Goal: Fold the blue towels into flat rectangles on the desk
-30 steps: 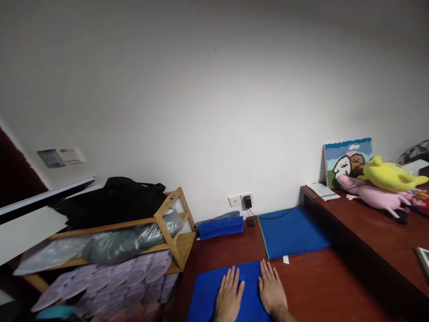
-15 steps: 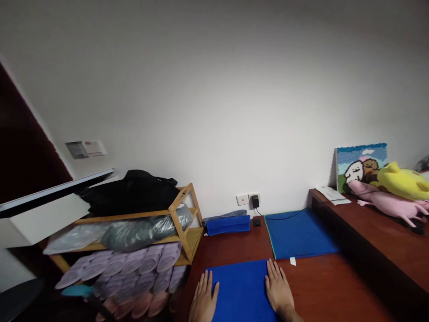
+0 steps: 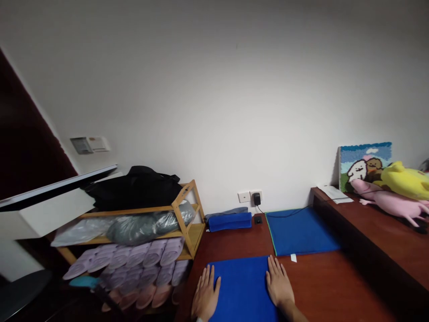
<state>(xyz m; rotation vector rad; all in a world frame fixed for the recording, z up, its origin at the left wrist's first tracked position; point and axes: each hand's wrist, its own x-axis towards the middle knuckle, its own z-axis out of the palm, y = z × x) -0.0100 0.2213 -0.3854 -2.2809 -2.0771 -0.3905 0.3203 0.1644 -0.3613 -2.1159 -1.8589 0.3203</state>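
Note:
A blue cloth [image 3: 244, 290] lies spread flat on the reddish-brown wooden table [image 3: 321, 286], its near part cut off by the bottom of the view. My left hand [image 3: 206, 293] rests flat along the cloth's left edge, fingers stretched forward and thumb toward the cloth. On the right edge my right hand [image 3: 279, 282] lies flat, palm down, fingertips near the far right corner. Neither hand grips anything. Beyond the right hand is a second flat blue cloth [image 3: 303, 231] with a green edge and a white tag. A folded blue cloth [image 3: 230, 221] sits against the wall.
A black adapter [image 3: 257, 199] is plugged into the wall, its cable crossing the second cloth. On the left, a wooden rack [image 3: 187, 223] holds a black bag [image 3: 137, 190] and several slippers [image 3: 172, 250]. Plush toys [image 3: 389, 201] lie on the raised ledge at right.
The view has shifted slightly, so the scene sits a little to the right and higher. Both hands stay flat at the cloth's edges.

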